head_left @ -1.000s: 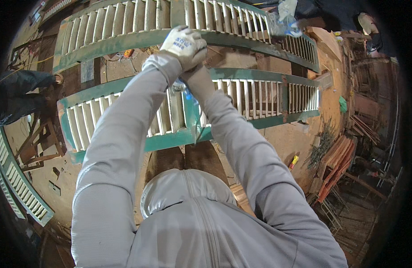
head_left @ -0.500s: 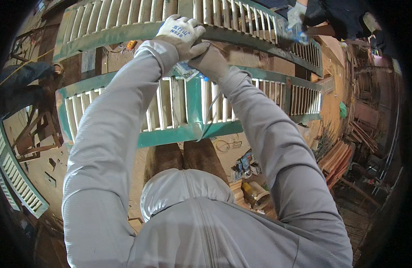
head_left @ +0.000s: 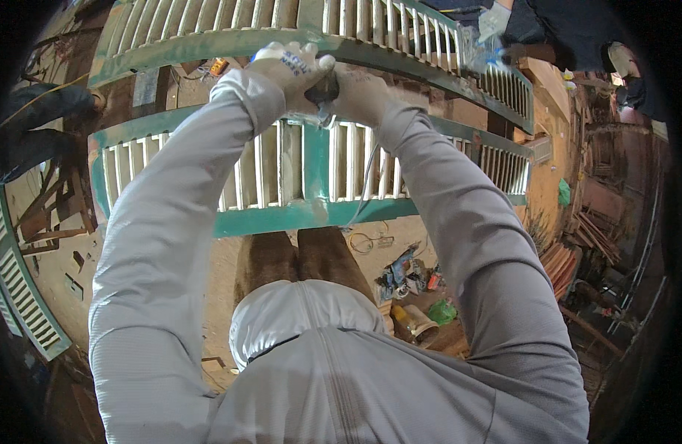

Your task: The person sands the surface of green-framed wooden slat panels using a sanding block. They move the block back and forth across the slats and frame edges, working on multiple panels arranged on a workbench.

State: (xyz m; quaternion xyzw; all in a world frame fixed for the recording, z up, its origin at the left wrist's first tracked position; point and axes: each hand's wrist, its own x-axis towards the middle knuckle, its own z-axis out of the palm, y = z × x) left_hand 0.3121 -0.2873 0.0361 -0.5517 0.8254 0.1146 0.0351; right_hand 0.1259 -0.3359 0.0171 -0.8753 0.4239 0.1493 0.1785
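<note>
My left hand [head_left: 287,72] and my right hand [head_left: 361,92], both in pale work gloves, close together round a dark, rounded tool [head_left: 324,90]. A shiny clear part shows at its lower end; the gloves cover most of it, so its kind is uncertain. The tool is above the far edge of the nearer green louvred shutter [head_left: 318,166], by its middle rail. From below my right hand a grey cable [head_left: 365,177] hangs across the white slats. Whether the tool touches the frame is hidden.
A second green louvred shutter [head_left: 241,48] lies beyond, where a co-worker's gloved hand [head_left: 493,22] holds a clear and blue object [head_left: 490,58]. Another person's dark-clothed leg [head_left: 41,111] is at left. More shutters [head_left: 30,296] lean there. Tools [head_left: 401,274] and wood strips [head_left: 559,263] lie at right.
Both hands have turned on the tool, showing its dark body between them, and my right hand has shifted slightly right. The cable has swung right; the view has shifted a little.
</note>
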